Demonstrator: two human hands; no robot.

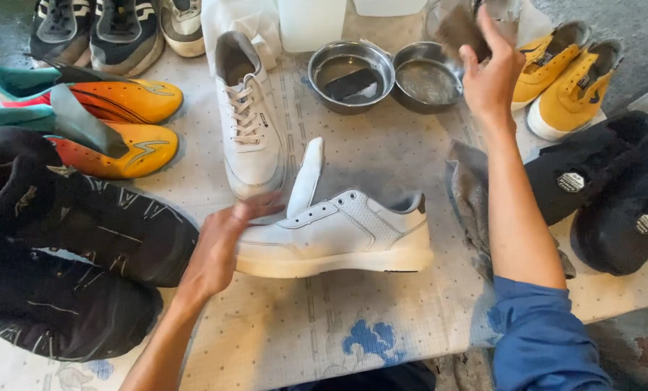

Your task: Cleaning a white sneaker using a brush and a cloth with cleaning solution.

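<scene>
A white sneaker (345,232) lies on its side in the middle of the cloth-covered table, laces removed, tongue sticking up. My left hand (222,242) rests on its toe end, fingers spread over it. The matching white sneaker (248,123) stands upright behind it, laced. My right hand (486,69) is raised at the far right above a steel bowl (426,76) and grips a dark brush (460,30). A second steel bowl (349,72) to the left holds water and a dark sponge.
Orange football boots (121,119) and black shoes (63,246) crowd the left side. Yellow sneakers (570,80) and black fluffy slippers (613,195) lie on the right. A grey rag (472,199) lies beside my right forearm. White containers stand at the back edge.
</scene>
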